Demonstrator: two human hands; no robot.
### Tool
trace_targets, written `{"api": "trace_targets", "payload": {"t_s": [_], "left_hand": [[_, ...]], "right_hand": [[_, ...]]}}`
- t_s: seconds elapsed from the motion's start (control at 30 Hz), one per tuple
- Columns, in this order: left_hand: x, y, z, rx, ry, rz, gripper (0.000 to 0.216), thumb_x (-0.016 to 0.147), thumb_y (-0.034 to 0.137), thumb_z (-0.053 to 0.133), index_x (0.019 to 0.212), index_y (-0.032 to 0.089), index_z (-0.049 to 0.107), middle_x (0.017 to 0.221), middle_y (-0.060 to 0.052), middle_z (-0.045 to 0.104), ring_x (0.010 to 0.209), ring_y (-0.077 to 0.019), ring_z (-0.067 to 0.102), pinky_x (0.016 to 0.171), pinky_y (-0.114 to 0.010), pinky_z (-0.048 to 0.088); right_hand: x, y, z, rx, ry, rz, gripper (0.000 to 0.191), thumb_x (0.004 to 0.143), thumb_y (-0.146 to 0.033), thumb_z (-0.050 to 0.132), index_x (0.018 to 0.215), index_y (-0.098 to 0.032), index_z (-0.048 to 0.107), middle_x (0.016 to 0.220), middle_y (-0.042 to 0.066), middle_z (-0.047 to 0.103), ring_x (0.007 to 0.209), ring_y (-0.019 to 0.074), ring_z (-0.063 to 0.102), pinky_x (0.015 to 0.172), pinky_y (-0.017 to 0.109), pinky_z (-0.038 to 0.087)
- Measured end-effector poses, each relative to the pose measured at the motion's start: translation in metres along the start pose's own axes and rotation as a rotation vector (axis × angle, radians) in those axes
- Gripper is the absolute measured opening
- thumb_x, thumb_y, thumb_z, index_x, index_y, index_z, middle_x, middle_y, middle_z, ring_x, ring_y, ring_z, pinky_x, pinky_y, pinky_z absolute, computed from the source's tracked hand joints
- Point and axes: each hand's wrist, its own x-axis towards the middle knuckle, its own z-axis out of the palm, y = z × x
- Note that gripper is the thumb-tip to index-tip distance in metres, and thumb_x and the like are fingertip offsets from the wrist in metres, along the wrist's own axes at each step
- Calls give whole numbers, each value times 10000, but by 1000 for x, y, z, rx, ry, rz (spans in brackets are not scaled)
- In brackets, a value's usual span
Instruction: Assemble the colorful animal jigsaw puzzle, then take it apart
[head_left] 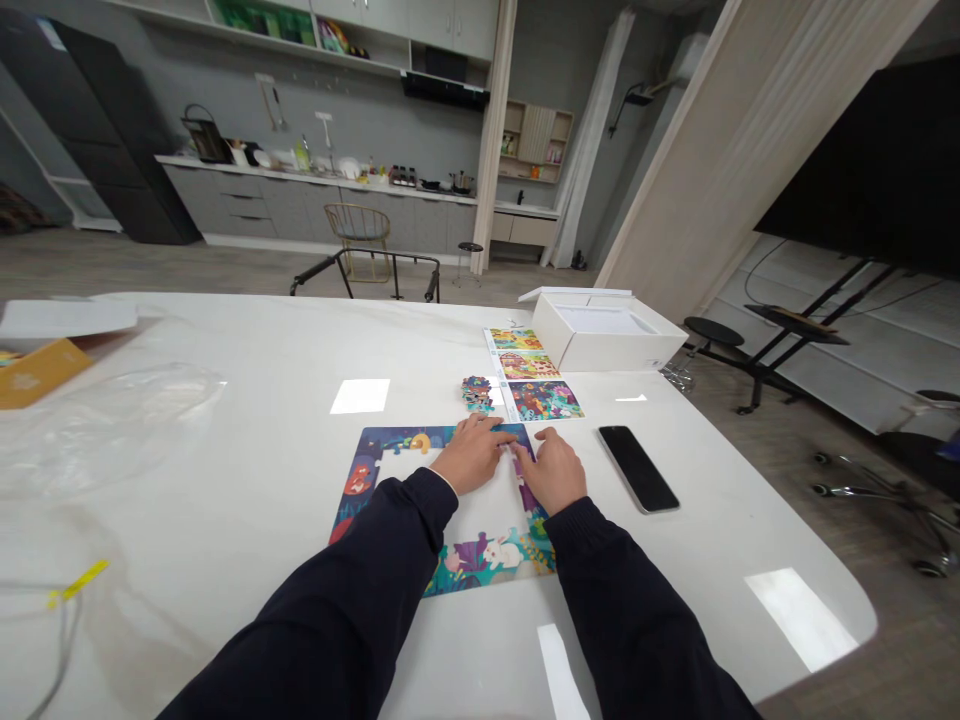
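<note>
A jigsaw puzzle point(469, 570) with a printed animal border and a white, unfilled middle lies flat on the table. My left hand point(471, 455) rests over its upper edge, fingers stretched and apart, their tips touching the border near the upper right corner. Close beside it, my right hand point(556, 472) is bent around the puzzle's right edge, thumb on the inner side and index finger on the outer side. Any small piece beneath the fingertips is hidden. Just beyond the puzzle sits a small pile of loose puzzle pieces point(477, 393).
Picture cards point(546, 400) lie behind the puzzle, against a white box point(611, 340). A black phone point(637, 470) is to the right. On the left are a crumpled clear plastic bag point(127, 420), an orange box point(45, 375) and a cable with a yellow tie point(79, 583).
</note>
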Motion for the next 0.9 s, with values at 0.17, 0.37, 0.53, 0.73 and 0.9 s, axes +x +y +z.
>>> {"api": "trace_targets", "payload": {"t_s": [0.17, 0.37, 0.53, 0.73, 0.9], "left_hand": [[-36, -21, -42, -96, 102, 7, 388, 984, 239, 521, 1364, 252, 598, 1356, -78, 653, 1274, -260, 546, 1124, -453, 442], [-128, -70, -84, -60, 199, -200, 303, 985, 380, 495, 1200, 263, 675, 1267, -58, 699, 1228, -280, 599, 1097, -467, 476], [-176, -101, -79, -16, 287, -288, 321, 964, 378, 536, 1225, 240, 659, 1260, -77, 696, 1231, -289, 595, 1095, -488, 481], [-173, -97, -76, 2, 237, -298, 335, 963, 270, 509, 1265, 263, 654, 1419, -59, 637, 1334, -274, 541, 1138, -515, 430], [-175, -94, -83, 8, 122, -338, 377, 955, 234, 521, 1306, 289, 647, 1487, -41, 592, 1383, -286, 497, 1130, -534, 403]], "right_hand": [[8, 13, -5, 36, 11, -33, 200, 979, -251, 562, 1152, -183, 634, 946, 52, 692, 931, 221, 660, 759, 291, 397], [10, 15, -7, 125, 12, -108, 180, 908, -259, 652, 1053, -233, 756, 877, 15, 655, 877, 199, 643, 796, 275, 433], [10, 13, -3, 157, -36, -108, 198, 895, -260, 642, 993, -238, 813, 848, 20, 691, 820, 192, 661, 801, 277, 469], [11, 14, 3, 155, -16, -188, 213, 872, -300, 641, 934, -222, 830, 898, 50, 732, 852, 212, 680, 822, 290, 490], [10, 14, 8, 133, 17, -302, 244, 883, -335, 621, 958, -215, 820, 949, 67, 719, 898, 228, 676, 880, 325, 501]]}}
